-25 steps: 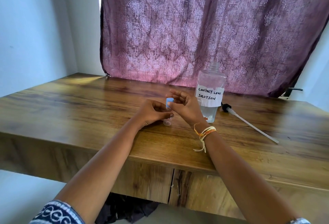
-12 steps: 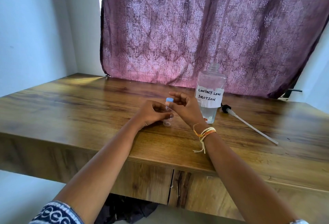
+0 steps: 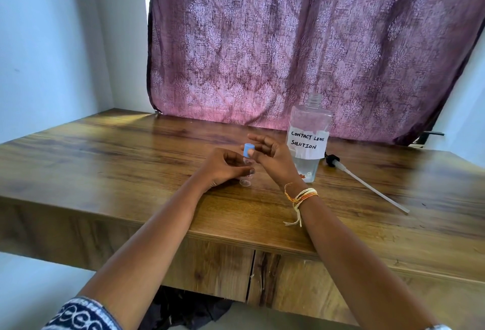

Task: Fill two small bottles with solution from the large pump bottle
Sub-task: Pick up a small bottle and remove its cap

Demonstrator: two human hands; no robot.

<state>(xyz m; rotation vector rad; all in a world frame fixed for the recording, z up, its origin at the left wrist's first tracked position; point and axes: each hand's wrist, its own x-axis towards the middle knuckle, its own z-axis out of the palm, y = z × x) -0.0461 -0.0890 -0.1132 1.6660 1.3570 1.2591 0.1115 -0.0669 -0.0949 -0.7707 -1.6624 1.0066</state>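
Observation:
A small clear bottle (image 3: 246,180) with a blue cap (image 3: 248,149) stands upright on the wooden table (image 3: 105,161). My left hand (image 3: 223,168) grips its body. My right hand (image 3: 273,157) pinches the blue cap between thumb and forefinger, the other fingers spread. Just right of my hands stands the large clear bottle (image 3: 309,140) labelled "Contact Lens Solution", its neck open and a little liquid at the bottom. Its pump head with the long white tube (image 3: 367,185) lies on the table to the right. A second small bottle is not visible.
A purple patterned curtain (image 3: 301,46) hangs behind the table's far edge. White walls close in on the left and far right. A dark object (image 3: 430,135) pokes out at the curtain's right edge. Dark cloth (image 3: 183,308) lies under the table.
My right hand's fingers have shifted slightly around the blue cap. The small bottle and my left hand stay in place.

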